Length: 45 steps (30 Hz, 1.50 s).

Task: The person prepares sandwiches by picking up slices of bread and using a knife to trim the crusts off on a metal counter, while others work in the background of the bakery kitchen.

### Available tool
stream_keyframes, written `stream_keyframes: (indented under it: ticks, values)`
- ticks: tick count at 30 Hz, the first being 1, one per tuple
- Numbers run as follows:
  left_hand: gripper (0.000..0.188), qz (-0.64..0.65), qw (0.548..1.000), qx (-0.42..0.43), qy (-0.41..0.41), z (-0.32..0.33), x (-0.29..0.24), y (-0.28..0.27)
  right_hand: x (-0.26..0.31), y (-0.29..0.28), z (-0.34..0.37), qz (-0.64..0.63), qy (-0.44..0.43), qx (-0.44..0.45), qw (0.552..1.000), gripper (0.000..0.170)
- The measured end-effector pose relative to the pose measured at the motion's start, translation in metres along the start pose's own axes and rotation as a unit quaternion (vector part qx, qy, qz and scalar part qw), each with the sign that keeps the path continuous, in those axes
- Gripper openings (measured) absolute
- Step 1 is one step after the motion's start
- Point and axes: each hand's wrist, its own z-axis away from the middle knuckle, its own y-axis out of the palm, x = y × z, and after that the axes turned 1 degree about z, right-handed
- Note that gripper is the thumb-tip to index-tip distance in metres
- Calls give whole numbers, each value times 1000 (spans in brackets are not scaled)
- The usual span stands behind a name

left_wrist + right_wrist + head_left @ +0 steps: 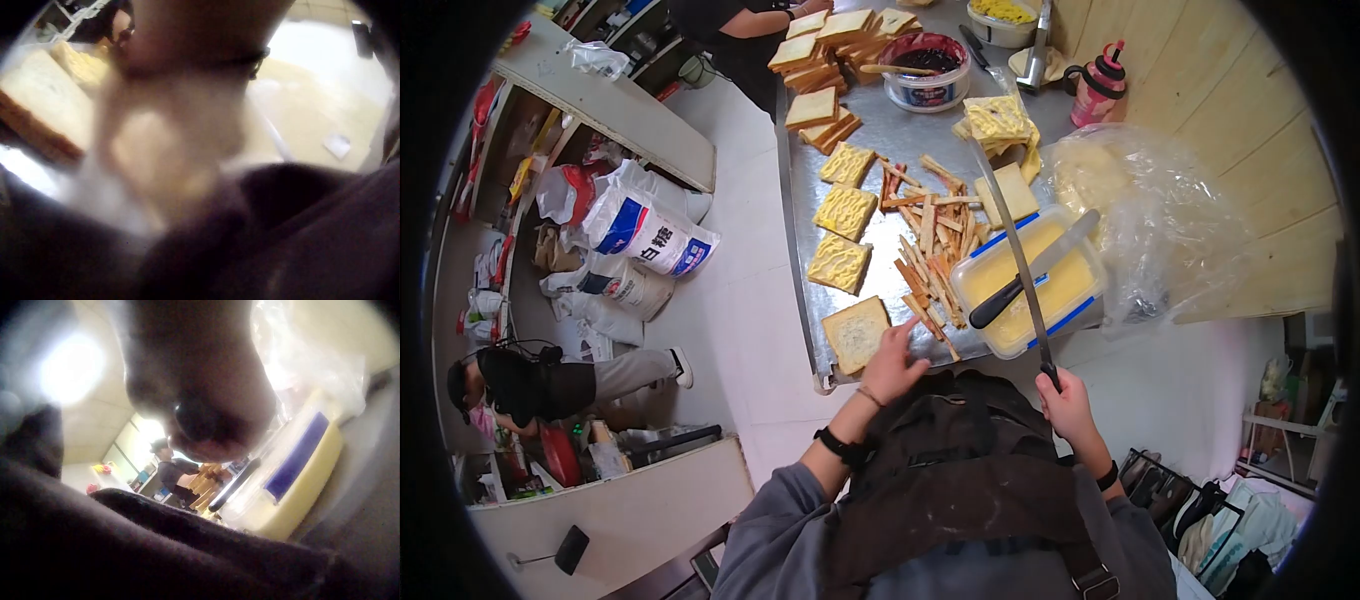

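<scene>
My right hand [1068,408] grips the black handle of a long knife [1012,232], its blade pointing up and away across the plastic tub in the head view. Beside the near slice of bread [855,335], which has a pale patch on top, is my left hand [892,368]. Its index finger reaches forward at the slice's right edge, with the thumb spread to the side. The left wrist view blurs that hand, with a thick bread slice [47,100] beyond it. Three slices with yellow spread [840,263] lie in a row farther up the table.
Cut crusts [935,235] are heaped mid-table. A blue-edged tub [1055,300] of yellow spread has a spatula [1040,265] lying across it. Behind stand bread stacks [825,50], a tub of dark jam [925,75], and a pink bottle [1098,88]. A plastic bag [1150,220] lies right.
</scene>
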Motion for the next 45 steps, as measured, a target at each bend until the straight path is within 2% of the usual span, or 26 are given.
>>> stream_keyframes:
  ticks: [3, 6, 11, 14, 15, 18, 22, 23, 25, 27, 30, 31, 35, 36, 37, 39, 42, 44, 45]
  values:
    - [90, -92, 987, -112, 71, -40, 28, 52, 5, -1, 3, 23, -8, -3, 1000, 32]
    - [95, 39, 979, -196, 42, -88, 44, 66, 2, -6, 6, 34, -15, 6, 999, 31]
    - [81, 93, 967, -239, 15, -132, 35, 60, 0, -14, 16, 10, 24, 2, 1000, 31]
    - [79, 122, 968, -216, 27, -172, 25, 46, -4, -18, 13, -5, 24, -17, 1000, 31]
    - [79, 97, 966, -237, 38, -182, 23, 45, -5, -19, 14, -8, 25, -25, 999, 31]
    - [83, 107, 972, -200, 56, -211, 12, 35, -3, -22, 15, -3, 28, -37, 999, 32]
    - [83, 129, 983, -126, 40, -225, -27, 13, -3, -24, 13, -13, 42, -51, 998, 32]
    - [87, 87, 987, -133, 27, -243, -18, 15, -2, -24, 12, -15, 47, -55, 997, 32]
    - [94, 50, 987, -141, 53, -273, 0, 18, 1, -24, 10, -18, 51, -61, 997, 32]
    - [98, 40, 988, -136, 57, -290, -6, 12, 3, -23, 7, -17, 49, -67, 996, 32]
    - [97, -2, 992, -123, 27, -310, -25, -5, 5, -22, 2, -21, 55, -75, 995, 32]
    - [90, -37, 987, -155, 15, -315, -34, -7, 5, -22, 0, -17, 55, -73, 996, 30]
    - [89, -67, 984, -163, 33, -343, -43, -25, 7, -20, -5, -4, 52, -75, 996, 27]
    - [89, -88, 981, -169, 43, -347, -43, -30, 8, -19, -5, -3, 51, -78, 996, 27]
    - [89, -46, 987, -146, 46, -349, -41, -38, 9, -17, -4, -3, 52, -85, 995, 29]
    - [86, -51, 978, -158, 128, -346, -37, -54, 17, -13, -7, -6, 48, -100, 994, 33]
    - [81, -177, 981, -78, 11, -308, -69, -87, 19, -11, -8, -2, 54, -118, 992, 34]
    - [70, -216, 975, -60, 13, -291, -59, -93, 20, -9, -12, -19, 51, -123, 991, 34]
    - [66, -218, 973, -54, 50, -278, -59, -90, 21, -9, -14, -25, 49, -125, 991, 34]
